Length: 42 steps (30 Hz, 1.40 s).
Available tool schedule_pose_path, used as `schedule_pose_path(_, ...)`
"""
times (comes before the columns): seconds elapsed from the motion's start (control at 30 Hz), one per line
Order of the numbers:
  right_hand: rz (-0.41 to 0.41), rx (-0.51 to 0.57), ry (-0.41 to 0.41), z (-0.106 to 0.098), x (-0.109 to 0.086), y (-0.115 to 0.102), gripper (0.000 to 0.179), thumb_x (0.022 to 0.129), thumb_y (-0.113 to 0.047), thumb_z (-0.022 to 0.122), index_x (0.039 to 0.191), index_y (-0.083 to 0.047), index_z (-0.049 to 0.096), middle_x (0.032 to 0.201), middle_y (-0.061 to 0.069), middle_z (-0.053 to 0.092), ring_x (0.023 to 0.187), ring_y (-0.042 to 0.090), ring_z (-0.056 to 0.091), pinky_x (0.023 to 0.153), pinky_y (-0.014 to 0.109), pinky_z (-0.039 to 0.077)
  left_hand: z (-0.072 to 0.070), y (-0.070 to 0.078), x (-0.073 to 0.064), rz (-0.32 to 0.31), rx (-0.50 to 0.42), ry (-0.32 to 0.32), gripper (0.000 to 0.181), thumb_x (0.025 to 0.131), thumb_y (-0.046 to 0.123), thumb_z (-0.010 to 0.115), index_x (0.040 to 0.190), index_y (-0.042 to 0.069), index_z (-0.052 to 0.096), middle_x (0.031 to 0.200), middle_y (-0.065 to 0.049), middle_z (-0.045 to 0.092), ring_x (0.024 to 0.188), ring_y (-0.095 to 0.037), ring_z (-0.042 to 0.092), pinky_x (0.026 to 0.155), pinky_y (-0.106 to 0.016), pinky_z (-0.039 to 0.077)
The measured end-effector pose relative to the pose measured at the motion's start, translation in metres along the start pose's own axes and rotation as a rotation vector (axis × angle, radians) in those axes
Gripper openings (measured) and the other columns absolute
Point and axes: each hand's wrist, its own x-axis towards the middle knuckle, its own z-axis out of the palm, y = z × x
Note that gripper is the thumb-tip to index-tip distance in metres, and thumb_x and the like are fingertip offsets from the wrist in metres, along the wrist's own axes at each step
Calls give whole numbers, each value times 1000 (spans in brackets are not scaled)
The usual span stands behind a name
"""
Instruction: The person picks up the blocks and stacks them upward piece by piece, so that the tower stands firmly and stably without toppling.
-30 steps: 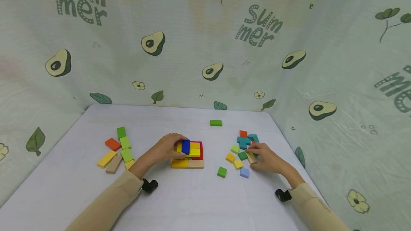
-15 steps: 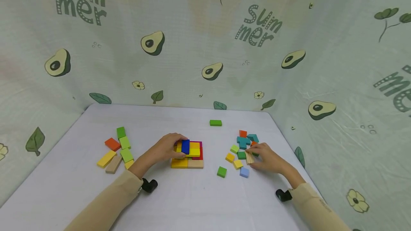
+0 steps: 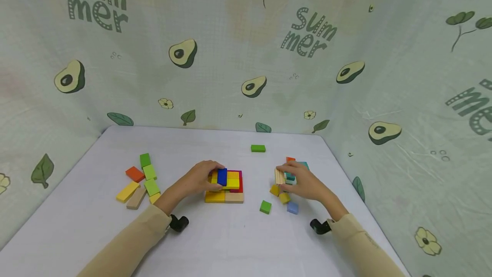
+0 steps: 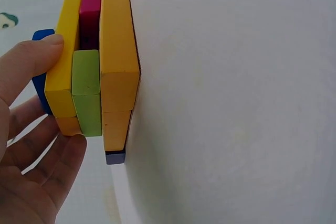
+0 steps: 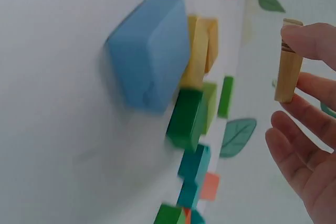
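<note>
Between the right grip's [image 3: 305, 179] thumb and fingertips is a wooden block [image 3: 280, 176], pinched and held up off the surface [image 3: 246, 243]. Thumb and fingers of the left grip [image 3: 197, 177] clamp the upper part of a stack [image 3: 233, 184] from opposite sides, a blue block [image 3: 222, 177] lying on top.

Beneath and just beside the right grip, toward the person, sit two yellow blocks [image 3: 284, 198] and a light blue block [image 3: 292, 207]; teal blocks [image 5: 193, 162] are partly hidden by that hand, an orange block [image 3: 290, 158] just beyond it. A green block [image 3: 265, 207] stands between the grips, nearer the person than either, while white surface spans the gap from wooden block to stack.

Left of the left grip, a cluster [image 3: 149, 169] of green, orange, yellow and wooden pieces borders its forearm. Farther off, past both grips, lies a green bar [image 3: 258, 148] near the far edge. Bare surface stretches from both grips toward the person; patterned cloth [image 3: 219, 33] rises along the far and side edges.
</note>
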Motion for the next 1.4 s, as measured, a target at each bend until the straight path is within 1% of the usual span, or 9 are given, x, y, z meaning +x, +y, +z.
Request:
schedule_pose_path(0.17, -26, 110, -23, 24, 24, -32, 54, 95, -24, 82, 144, -9, 66, 136, 8, 63, 118, 37, 63, 97, 53, 59, 0, 0, 0, 3, -2, 3, 63, 87, 29, 90, 143, 16, 64, 145, -11, 62, 135, -33, 55, 117, -56, 46)
schedule_pose_path(0.3, -36, 109, -29, 40, 44, -50, 55, 96, -26, 81, 146, -11, 64, 137, 6, 61, 119, 34, 62, 98, 47, 60, 0, 0, 0, 6, -1, 3, 63, 87, 29, 90, 142, 16, 64, 144, -11, 63, 134, -33, 56, 116, -56, 46)
schedule_pose_path(0.43, -57, 124, -32, 49, 61, -64, 55, 95, -25, 83, 145, -12, 65, 136, 5, 61, 120, 32, 61, 101, 43, 59, 0, -1, 0, 24, 9, 9, 63, 87, 30, 91, 142, 14, 65, 141, -10, 65, 130, -32, 58, 115, -56, 47)
schedule_pose_path(0.57, -89, 141, -42, 56, 73, -73, 54, 95, -23, 83, 145, -10, 65, 136, 8, 62, 120, 34, 61, 101, 45, 58, 1, -4, 0, 37, 14, 18, 62, 86, 31, 91, 140, 14, 66, 136, -9, 67, 125, -30, 60, 113, -54, 49)
schedule_pose_path(0.63, -87, 150, -55, 59, 77, -76, 54, 95, -23, 83, 145, -10, 65, 136, 8, 62, 120, 35, 60, 101, 46, 58, 1, -5, 0, 42, 17, 20, 62, 86, 31, 92, 140, 14, 66, 135, -8, 67, 124, -29, 60, 113, -53, 50)
schedule_pose_path(0.87, -61, 186, -87, 71, 86, -81, 55, 95, -22, 83, 146, -9, 64, 136, 9, 62, 120, 28, 60, 101, 45, 59, 2, -7, 1, 49, 12, 24, 63, 85, 31, 92, 140, 14, 66, 135, -7, 67, 124, -28, 60, 111, -53, 52)
schedule_pose_path(1.0, -46, 198, -81, 75, 87, -81, 53, 96, -21, 82, 144, -7, 65, 137, 10, 62, 117, 29, 61, 97, 45, 60, 1, -6, 1, 55, -2, 24, 62, 85, 31, 92, 139, 14, 66, 133, -6, 68, 122, -27, 60, 110, -52, 52)
schedule_pose_path(1.13, -32, 211, -81, 77, 87, -80, 51, 96, -22, 82, 143, -9, 66, 138, 10, 62, 118, 29, 62, 98, 45, 60, 0, -5, 1, 56, -9, 21, 62, 85, 31, 92, 139, 14, 66, 133, -6, 68, 122, -27, 60, 110, -52, 52)
schedule_pose_path(1.4, -8, 212, -89, 77, 87, -82, 59, 95, -26, 83, 147, -9, 62, 137, 10, 63, 118, 30, 65, 100, 46, 60, 1, -6, 1, 46, -2, 18, 63, 85, 32, 92, 140, 15, 66, 135, -6, 67, 124, -28, 60, 111, -53, 52)
